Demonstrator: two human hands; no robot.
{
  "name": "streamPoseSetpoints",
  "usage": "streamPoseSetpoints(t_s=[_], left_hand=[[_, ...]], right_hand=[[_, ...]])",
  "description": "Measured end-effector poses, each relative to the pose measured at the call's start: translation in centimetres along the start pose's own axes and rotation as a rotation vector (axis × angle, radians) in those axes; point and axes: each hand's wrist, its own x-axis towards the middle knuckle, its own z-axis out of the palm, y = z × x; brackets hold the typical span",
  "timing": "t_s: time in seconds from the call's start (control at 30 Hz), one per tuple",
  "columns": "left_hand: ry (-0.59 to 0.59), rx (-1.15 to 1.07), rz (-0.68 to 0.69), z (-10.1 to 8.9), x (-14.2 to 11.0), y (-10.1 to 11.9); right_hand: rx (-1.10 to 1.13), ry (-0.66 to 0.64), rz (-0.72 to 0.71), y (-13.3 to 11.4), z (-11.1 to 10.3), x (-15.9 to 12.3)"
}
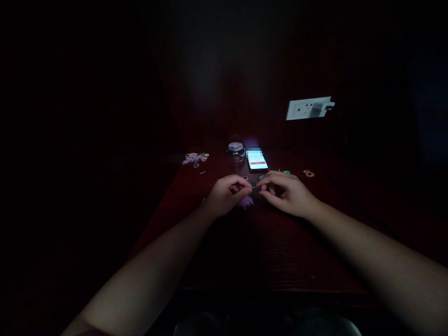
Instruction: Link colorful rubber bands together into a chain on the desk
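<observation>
Over the dark red table [280, 252], my left hand [229, 193] and my right hand [287, 192] face each other, fingertips pinched. Stretched between them is a thin pinkish strand [255, 187], one end in each pinch; its exact kind is too small to tell. Just below my left fingertips lies a purple frilly bunch [245, 202], partly hidden by the hand. Behind the fingers a small ring [245, 178] shows. Green pieces [286, 172] peek out behind my right hand.
A lit phone [258, 159] lies beyond my hands, beside a lidded clear jar [236, 153]. Colourful small bands [196, 158] are heaped at the left. An orange looped band [309, 173] rests at the right. A wall socket [308, 108] holds a plugged-in adapter.
</observation>
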Motion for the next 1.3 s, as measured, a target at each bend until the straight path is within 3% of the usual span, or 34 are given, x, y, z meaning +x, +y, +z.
streamPoseSetpoints(t_s=[0.3,0.6,1.1,1.3], left_hand=[[-0.070,0.063,0.032,-0.2,-0.1,0.3],[-0.070,0.110,0.027,-0.2,-0.2,0.4],[-0.068,0.191,0.089,-0.8,-0.1,0.0],[-0.250,0.447,0.201,-1.7,-0.2,0.3]], right_hand=[[0.007,0.016,-0.029,-0.3,0.0,0.2],[0.002,-0.019,0.030,-0.3,0.2,0.3],[-0.054,-0.019,0.002,0.2,-0.2,0.3],[-0.087,0.061,0.104,0.1,-0.6,0.6]])
